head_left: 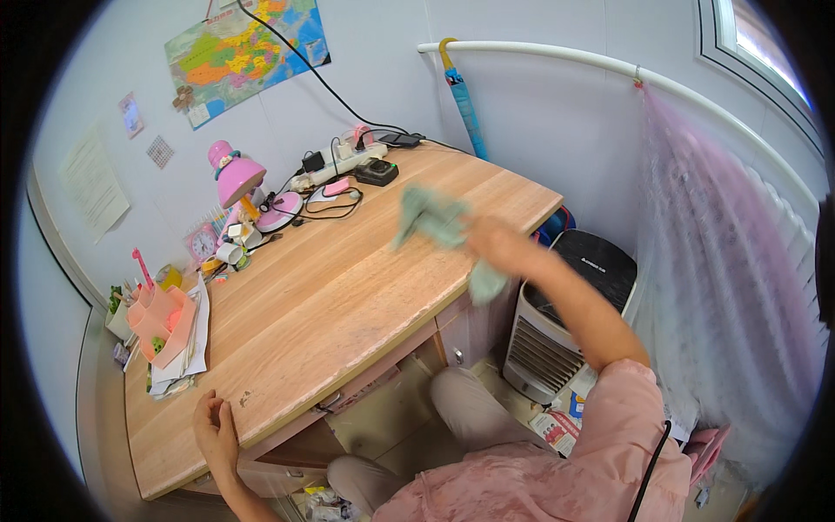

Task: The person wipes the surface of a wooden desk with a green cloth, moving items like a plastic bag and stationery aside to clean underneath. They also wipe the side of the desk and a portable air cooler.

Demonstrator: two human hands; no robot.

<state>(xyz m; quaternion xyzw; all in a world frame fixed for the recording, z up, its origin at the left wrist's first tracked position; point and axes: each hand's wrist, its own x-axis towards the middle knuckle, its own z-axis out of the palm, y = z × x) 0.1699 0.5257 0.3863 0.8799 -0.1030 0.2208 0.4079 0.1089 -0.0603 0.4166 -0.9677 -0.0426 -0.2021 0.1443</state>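
Observation:
A pale green cloth [432,216] is gripped in my right hand [497,246] above the right part of the wooden desk [330,270]. The cloth and hand are blurred by motion, and one end of the cloth hangs down over the desk's front edge. Whether the cloth touches the desktop, I cannot tell. Resting at the front left of the desktop is my left hand [216,428], with nothing in it and its fingers stretched out. A small dark worn patch marks the wood just beside it.
Along the desk's back stand a pink lamp [239,178], a pink clock [203,242], a power strip [348,162] with cables and a black charger [377,171]. At left, a peach organizer [159,317] sits on papers. An air cooler [570,304] stands right of the desk, near a sheer curtain [696,287].

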